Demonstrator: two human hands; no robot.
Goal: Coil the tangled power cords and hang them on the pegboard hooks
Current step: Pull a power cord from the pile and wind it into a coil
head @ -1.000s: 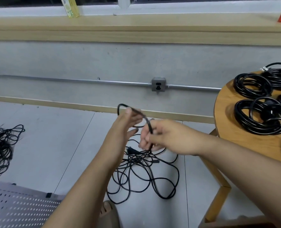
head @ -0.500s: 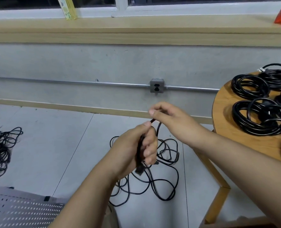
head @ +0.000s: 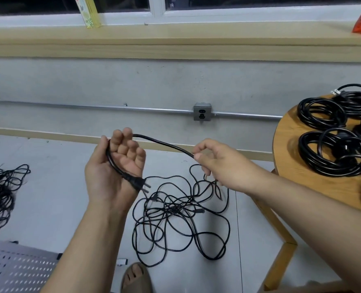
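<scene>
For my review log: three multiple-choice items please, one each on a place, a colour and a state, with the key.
1. Where do the coiled cords lie? A windowsill; B round table; C floor.
2. What colour is the held cord? A white; B orange; C black.
3. What does the right hand do? A pinches the cord; B hangs open; C makes a fist.
Key: 1 B, they rest on its wooden top; 2 C, black along its length; 3 A, thumb and forefinger nip it.
</scene>
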